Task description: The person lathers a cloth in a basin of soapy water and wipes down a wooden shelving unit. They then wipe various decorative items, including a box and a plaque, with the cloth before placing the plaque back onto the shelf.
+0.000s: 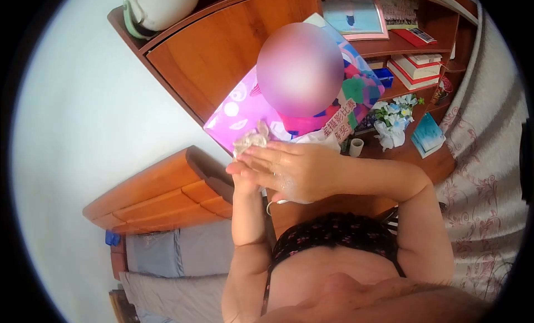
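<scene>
My right hand (286, 170) reaches in from the right with its fingers stretched out, lying across my left hand (243, 177). A whitish, wet-looking smear covers part of the back of my right hand. Most of my left hand's fingers are hidden behind the right one. A crumpled pale, beige thing (253, 140) shows just beyond the fingertips, in front of a pink picture board (231, 114); whether a hand grips it is unclear. Below my right hand, a thin pale loop (269, 208) hangs near the wooden desk (311, 209).
Behind the board stands a wooden cabinet (217, 50), with a white helmet (167, 9) on top. At the right are books (414, 70), flowers (392, 125), a small white cup (356, 147), a blue booklet (427, 135) and a curtain (484, 184). A bed (200, 251) lies lower left.
</scene>
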`<control>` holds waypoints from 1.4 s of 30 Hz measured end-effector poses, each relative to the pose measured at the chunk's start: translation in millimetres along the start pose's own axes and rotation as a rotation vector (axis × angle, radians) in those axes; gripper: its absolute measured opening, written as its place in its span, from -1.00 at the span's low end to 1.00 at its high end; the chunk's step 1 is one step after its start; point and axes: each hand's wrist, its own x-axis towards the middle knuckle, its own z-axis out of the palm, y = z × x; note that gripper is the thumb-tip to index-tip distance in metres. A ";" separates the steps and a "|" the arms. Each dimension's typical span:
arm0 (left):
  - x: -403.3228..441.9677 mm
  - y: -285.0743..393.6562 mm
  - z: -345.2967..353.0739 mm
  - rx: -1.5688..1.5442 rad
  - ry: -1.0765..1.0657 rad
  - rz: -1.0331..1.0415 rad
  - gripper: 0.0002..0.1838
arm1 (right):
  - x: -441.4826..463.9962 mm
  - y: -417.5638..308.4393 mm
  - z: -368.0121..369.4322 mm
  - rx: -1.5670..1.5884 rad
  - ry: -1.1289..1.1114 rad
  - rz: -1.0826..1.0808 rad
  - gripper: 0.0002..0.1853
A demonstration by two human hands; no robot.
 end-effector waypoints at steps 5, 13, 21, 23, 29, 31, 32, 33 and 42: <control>-21.2 3.8 -1.4 -0.061 0.300 -0.224 -0.25 | -21.4 -8.2 -2.1 0.048 -0.139 -0.191 -0.55; -2.3 -1.5 -24.7 -0.196 0.115 -0.022 -0.46 | -72.9 11.2 -27.5 -0.344 -0.058 -0.181 -0.60; -12.8 5.6 -46.2 -0.124 0.075 0.107 -0.44 | -96.1 43.6 -84.5 -0.702 -0.078 0.273 -0.61; -15.9 11.7 -64.5 -0.051 0.069 0.072 -0.43 | -105.1 61.4 -83.0 -0.504 0.114 0.407 -0.58; -32.5 27.6 -84.9 0.045 0.091 0.101 -0.35 | -104.2 44.6 -110.8 1.358 0.775 0.922 -0.45; -36.6 28.2 -87.4 0.040 0.085 0.088 -0.33 | -98.5 38.9 -110.9 1.481 0.771 0.894 -0.46; -38.7 26.6 -88.3 0.040 0.080 0.101 -0.31 | -94.6 36.2 -110.6 1.606 0.760 0.862 -0.46; -41.3 24.9 -89.6 0.041 0.077 0.115 -0.30 | -91.0 33.4 -110.4 1.644 0.734 0.858 -0.47; -61.6 17.8 -89.2 0.104 0.146 -0.060 -0.27 | -63.0 20.3 -110.0 1.643 0.667 0.920 -0.48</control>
